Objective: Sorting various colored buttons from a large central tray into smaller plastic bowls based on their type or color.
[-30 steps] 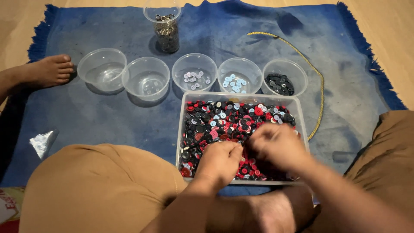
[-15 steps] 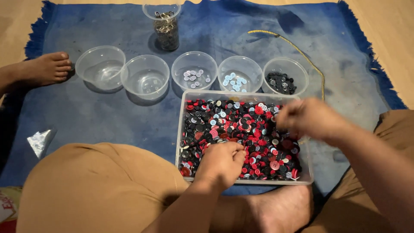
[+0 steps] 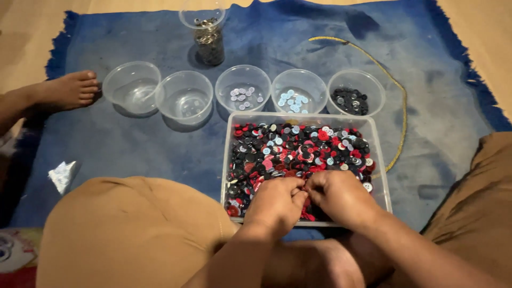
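Glossy buttons (image 3: 298, 149), clear plastic tray (image 3: 381, 176)

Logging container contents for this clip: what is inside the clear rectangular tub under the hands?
The clear rectangular tub holds a dense heap of mixed buttons: red, black, light blue and white. The left hand and right hand cover its near part, hiding the buttons beneath.

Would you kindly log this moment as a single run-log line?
left hand: on buttons in clear bin | right hand: beside it, fingertips meeting | five bowls behind | grip: unclear
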